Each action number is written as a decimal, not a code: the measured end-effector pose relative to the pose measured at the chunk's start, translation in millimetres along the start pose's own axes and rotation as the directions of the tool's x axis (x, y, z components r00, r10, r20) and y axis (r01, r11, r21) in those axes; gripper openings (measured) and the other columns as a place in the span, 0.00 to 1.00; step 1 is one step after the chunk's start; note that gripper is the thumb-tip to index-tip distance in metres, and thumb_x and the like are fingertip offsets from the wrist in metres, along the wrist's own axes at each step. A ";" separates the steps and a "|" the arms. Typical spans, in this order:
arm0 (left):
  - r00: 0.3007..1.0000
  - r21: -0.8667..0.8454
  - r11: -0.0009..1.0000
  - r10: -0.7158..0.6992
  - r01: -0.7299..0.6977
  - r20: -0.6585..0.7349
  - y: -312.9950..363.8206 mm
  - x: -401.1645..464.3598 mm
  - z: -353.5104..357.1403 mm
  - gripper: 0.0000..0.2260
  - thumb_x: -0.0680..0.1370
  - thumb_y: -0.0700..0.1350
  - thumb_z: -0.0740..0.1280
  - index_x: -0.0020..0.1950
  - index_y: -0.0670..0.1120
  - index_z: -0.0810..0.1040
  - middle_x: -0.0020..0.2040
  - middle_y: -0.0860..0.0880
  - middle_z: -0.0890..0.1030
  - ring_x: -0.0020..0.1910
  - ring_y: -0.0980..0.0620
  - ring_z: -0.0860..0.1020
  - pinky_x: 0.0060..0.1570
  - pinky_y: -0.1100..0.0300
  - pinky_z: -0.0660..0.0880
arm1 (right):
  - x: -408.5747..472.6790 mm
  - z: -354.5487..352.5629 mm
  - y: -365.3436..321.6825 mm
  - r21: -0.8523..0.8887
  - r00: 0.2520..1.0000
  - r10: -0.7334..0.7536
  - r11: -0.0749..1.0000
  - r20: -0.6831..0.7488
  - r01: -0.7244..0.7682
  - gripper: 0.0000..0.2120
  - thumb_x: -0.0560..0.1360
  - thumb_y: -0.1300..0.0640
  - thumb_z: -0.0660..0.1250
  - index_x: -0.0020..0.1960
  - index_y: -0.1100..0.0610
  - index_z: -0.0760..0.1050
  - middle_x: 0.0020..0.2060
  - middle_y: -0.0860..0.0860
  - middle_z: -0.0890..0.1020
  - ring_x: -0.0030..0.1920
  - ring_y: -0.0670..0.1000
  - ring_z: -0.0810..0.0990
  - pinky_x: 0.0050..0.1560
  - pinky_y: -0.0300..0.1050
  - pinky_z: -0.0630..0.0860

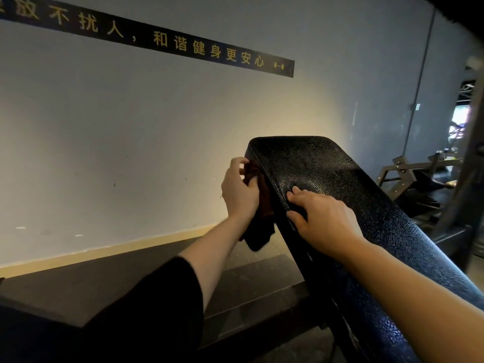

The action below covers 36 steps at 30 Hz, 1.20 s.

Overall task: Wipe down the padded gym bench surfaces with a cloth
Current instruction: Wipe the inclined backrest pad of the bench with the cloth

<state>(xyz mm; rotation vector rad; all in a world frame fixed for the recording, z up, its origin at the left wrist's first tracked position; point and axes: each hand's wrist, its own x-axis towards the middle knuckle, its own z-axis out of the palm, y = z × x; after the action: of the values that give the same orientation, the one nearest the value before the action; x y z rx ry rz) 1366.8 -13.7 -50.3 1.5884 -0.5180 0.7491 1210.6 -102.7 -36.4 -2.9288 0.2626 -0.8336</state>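
Note:
A black padded bench back [327, 174] slopes up from the lower right toward the wall. My left hand [239, 191] grips a dark brown cloth [262, 213] and holds it against the pad's left side edge; the cloth's lower end hangs free below the hand. My right hand [322, 218] rests on top of the pad near that same edge, fingers loosely bent over the seam and pressing on the leather.
A pale wall [131, 140] with a dark banner of yellow characters [183, 45] stands close behind the bench. The bench's dark frame [262, 305] runs below. Metal gym equipment [413, 176] sits at the right, on a dark floor [78, 279].

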 end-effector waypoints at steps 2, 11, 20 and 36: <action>0.998 0.025 0.997 -0.070 0.070 0.003 4.1 15.0 2.4 0.11 0.74 0.35 0.64 0.52 0.50 0.74 0.50 0.48 0.77 0.49 0.50 0.76 0.50 0.54 0.74 | -0.1 -1.7 -1.2 0.000 1.000 0.004 1.000 0.004 -0.004 0.21 0.80 0.47 0.58 0.73 0.44 0.64 0.73 0.39 0.63 0.70 0.51 0.68 0.63 0.51 0.70; 0.997 -0.082 0.996 0.051 -0.045 0.065 5.8 -67.5 -3.3 0.17 0.76 0.40 0.66 0.64 0.43 0.77 0.66 0.44 0.76 0.66 0.51 0.72 0.66 0.67 0.61 | -0.5 -1.0 -6.2 -0.021 1.000 0.012 1.000 0.004 -0.012 0.20 0.79 0.50 0.59 0.71 0.47 0.66 0.73 0.43 0.66 0.68 0.53 0.70 0.63 0.50 0.70; 0.999 -0.130 0.991 -0.029 0.033 0.037 13.7 -52.9 -3.8 0.15 0.76 0.36 0.67 0.63 0.41 0.78 0.62 0.45 0.78 0.61 0.54 0.74 0.63 0.71 0.63 | -0.2 -1.6 -6.0 -0.019 1.000 0.015 1.000 0.023 -0.014 0.21 0.80 0.50 0.59 0.73 0.47 0.65 0.74 0.43 0.64 0.69 0.54 0.69 0.64 0.51 0.69; 0.997 -0.138 0.990 -0.028 0.038 0.072 17.8 -104.3 -10.5 0.14 0.75 0.38 0.68 0.61 0.41 0.79 0.61 0.45 0.79 0.61 0.52 0.76 0.65 0.61 0.67 | -0.7 0.0 -4.8 0.018 0.999 0.032 0.999 0.031 -0.033 0.21 0.80 0.50 0.59 0.72 0.47 0.65 0.74 0.43 0.64 0.69 0.54 0.69 0.64 0.51 0.68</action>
<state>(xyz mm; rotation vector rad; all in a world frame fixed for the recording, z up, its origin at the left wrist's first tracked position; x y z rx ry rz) 1280.6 -15.2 -112.5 1.4935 -0.5808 0.6213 1210.7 -97.8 -36.1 -2.9095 0.2978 -0.7818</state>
